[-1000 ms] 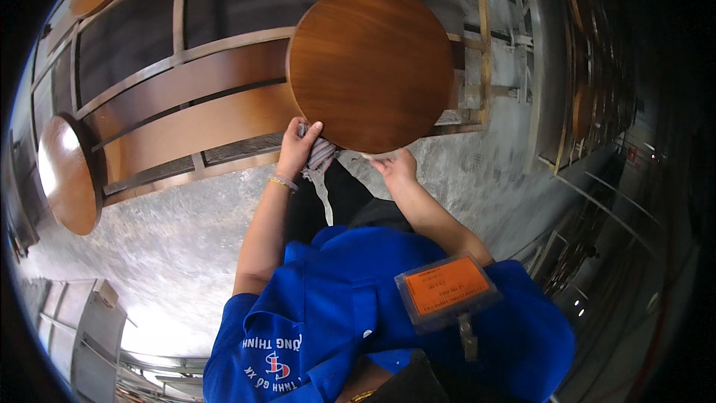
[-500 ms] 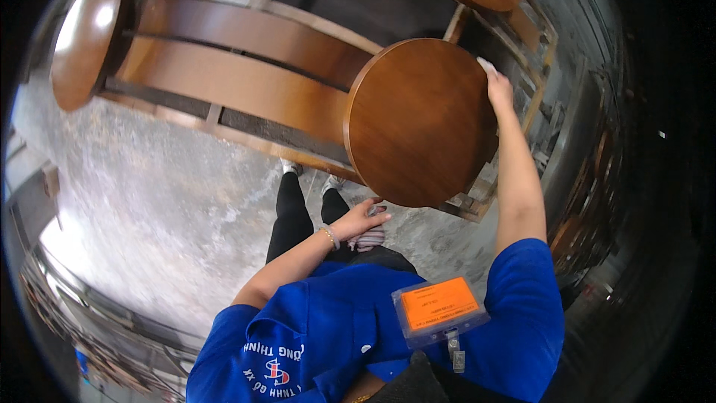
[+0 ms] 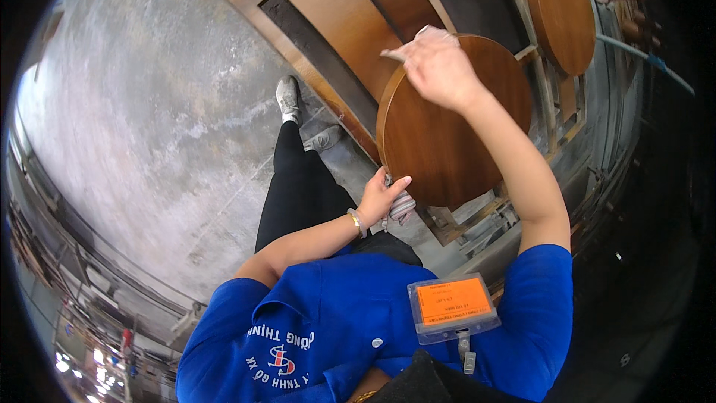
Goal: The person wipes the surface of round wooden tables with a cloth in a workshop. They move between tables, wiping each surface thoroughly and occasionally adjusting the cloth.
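A round brown wooden top lies in front of me, tilted, its smooth face toward me. My left hand is at its near left rim, fingers against the edge and thumb over the face. A striped cloth hangs beside that hand; whether the hand also holds it is unclear. My right hand reaches across to the far left rim, its fingers closed on a thin pale piece whose material I cannot make out. Motion blurs these fingers slightly.
Under the round top is a wooden frame with long brown boards. Another round wooden top stands at the far right, near a pale blue hose. Concrete floor lies to the left.
My right hand has swept from the top's far right rim to its far left rim. My left hand has come up onto the near rim. The view has turned.
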A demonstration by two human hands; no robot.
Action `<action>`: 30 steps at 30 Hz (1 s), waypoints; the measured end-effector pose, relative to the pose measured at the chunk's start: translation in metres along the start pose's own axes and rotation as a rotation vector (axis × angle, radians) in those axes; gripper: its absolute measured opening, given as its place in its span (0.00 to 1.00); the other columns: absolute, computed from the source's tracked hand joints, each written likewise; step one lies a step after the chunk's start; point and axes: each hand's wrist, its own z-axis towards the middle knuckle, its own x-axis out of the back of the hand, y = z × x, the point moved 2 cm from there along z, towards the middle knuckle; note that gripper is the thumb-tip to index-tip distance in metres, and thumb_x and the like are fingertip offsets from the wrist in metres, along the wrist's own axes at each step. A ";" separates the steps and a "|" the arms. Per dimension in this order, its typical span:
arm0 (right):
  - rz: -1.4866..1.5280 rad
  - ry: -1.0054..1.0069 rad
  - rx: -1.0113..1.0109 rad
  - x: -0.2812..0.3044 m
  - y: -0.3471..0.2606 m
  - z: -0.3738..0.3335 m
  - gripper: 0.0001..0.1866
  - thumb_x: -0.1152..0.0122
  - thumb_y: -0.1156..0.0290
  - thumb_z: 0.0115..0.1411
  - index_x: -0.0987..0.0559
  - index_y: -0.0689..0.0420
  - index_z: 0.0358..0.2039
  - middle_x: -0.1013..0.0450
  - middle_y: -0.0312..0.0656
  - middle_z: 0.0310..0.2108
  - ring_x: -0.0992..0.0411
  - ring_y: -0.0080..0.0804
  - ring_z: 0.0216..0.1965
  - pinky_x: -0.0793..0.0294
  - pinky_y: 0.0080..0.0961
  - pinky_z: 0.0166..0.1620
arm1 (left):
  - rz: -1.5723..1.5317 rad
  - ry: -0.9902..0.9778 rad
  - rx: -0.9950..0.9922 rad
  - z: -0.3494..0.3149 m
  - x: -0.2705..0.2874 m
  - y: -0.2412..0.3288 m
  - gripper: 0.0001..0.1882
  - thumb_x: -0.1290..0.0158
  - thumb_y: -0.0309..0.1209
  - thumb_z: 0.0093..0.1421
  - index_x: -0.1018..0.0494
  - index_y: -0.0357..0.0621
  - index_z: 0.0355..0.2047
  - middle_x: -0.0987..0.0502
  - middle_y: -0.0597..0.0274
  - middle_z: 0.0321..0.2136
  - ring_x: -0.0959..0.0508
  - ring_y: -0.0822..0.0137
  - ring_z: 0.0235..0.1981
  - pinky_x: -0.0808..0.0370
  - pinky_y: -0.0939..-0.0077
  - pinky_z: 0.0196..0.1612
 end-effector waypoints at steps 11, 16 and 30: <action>0.076 -0.271 0.165 0.010 -0.016 0.025 0.16 0.46 0.70 0.62 0.12 0.50 0.44 0.17 0.44 0.39 0.22 0.50 0.46 0.23 0.44 0.54 | -0.059 0.105 -0.153 0.005 -0.006 -0.013 0.18 0.37 0.35 0.68 0.27 0.36 0.50 0.18 0.62 0.41 0.22 0.76 0.40 0.23 0.74 0.45; 0.130 -0.070 0.323 0.004 -0.048 0.000 0.18 0.49 0.69 0.65 0.14 0.53 0.50 0.17 0.48 0.42 0.21 0.52 0.49 0.25 0.45 0.58 | -0.102 0.100 -0.151 0.006 -0.007 -0.014 0.16 0.37 0.33 0.68 0.26 0.37 0.49 0.18 0.64 0.42 0.22 0.77 0.42 0.23 0.76 0.47; -0.081 -0.217 0.565 -0.020 -0.092 -0.024 0.22 0.44 0.63 0.56 0.13 0.64 0.44 0.17 0.56 0.43 0.20 0.50 0.50 0.29 0.49 0.57 | 0.089 0.164 -0.146 0.009 -0.003 -0.018 0.20 0.33 0.39 0.64 0.25 0.36 0.46 0.16 0.61 0.35 0.21 0.78 0.32 0.22 0.75 0.36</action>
